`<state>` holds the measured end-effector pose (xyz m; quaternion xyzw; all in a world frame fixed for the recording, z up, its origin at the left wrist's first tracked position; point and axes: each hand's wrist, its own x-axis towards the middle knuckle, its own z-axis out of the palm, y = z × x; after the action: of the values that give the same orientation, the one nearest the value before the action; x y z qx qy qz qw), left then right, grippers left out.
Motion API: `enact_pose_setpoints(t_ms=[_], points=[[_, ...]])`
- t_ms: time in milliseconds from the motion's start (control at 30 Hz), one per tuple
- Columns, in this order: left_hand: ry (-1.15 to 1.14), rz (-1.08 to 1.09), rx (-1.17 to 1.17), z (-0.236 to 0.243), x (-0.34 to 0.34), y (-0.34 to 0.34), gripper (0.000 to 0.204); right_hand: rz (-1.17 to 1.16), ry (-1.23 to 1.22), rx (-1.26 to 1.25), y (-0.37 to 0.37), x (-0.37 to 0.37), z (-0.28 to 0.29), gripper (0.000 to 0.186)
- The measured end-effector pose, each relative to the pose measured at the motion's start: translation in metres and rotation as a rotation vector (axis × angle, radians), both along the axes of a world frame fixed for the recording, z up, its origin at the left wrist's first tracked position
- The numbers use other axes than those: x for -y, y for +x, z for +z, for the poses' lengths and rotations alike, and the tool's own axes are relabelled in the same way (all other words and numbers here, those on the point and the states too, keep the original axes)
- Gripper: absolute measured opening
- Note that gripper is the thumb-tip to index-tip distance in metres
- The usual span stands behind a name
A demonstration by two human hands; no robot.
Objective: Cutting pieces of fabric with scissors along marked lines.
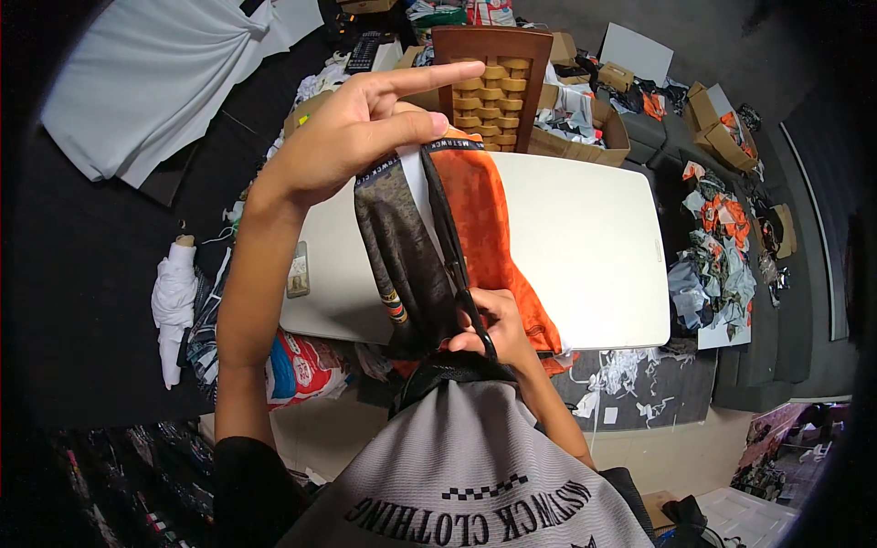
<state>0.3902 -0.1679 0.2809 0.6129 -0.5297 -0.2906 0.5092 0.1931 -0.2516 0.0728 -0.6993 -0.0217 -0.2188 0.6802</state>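
An orange and dark patterned garment [484, 219] with a printed dark band along its top hangs down in front of me over the table's near edge. At the band, my left hand [352, 132] grips it with the thumb pressed on top, while the index finger points out to the right. A white inner strip [416, 183] shows between the dark and orange sides. Lower down, my right hand [502, 329] is closed with its fingers curled around a narrow black thing [459, 279] against the garment. Whether that is trim or a tool, I cannot tell.
The garment is over a white table [594, 247]; a flat phone-like thing [299, 271] lies at its left. Behind it stands a wooden chair [493, 41]. Cloth scraps [717, 247] and cardboard boxes [603, 132] are to the right. A white fabric roll [175, 301] is at left.
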Motion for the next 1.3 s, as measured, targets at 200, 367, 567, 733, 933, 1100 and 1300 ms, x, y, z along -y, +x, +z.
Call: enact_pose_setpoints(t_ms=[200, 367, 567, 733, 933, 1100, 1300], points=[[-0.012, 0.062, 0.094, -0.006, 0.000, -0.004, 0.054, -0.018, 0.005, 0.003, 0.000, -0.003, 0.002, 0.050], [-0.165, 0.124, 0.232, -0.018, 0.003, -0.017, 0.058, -0.032, 0.034, -0.019, -0.001, -0.006, 0.001, 0.050], [-0.321, 0.217, 0.384, -0.024, 0.002, -0.032, 0.063, -0.028, -0.030, -0.009, -0.001, -0.005, -0.004, 0.050], [-0.248, 0.220, 0.526, -0.020, -0.008, -0.039, 0.065, 0.004, -0.085, 0.046, -0.001, -0.006, -0.007, 0.044], [-0.404, 0.202, 0.657, -0.016, -0.012, -0.036, 0.059, 0.001, -0.018, -0.003, 0.000, -0.012, -0.007, 0.052], [-0.302, 0.229, 0.492, -0.019, -0.016, -0.026, 0.054, 0.063, 0.053, -0.049, -0.002, -0.016, -0.008, 0.054], [-0.265, 0.228, -0.045, -0.044, -0.031, -0.005, 0.050, 0.214, 0.143, -0.049, -0.001, -0.018, -0.003, 0.058]])
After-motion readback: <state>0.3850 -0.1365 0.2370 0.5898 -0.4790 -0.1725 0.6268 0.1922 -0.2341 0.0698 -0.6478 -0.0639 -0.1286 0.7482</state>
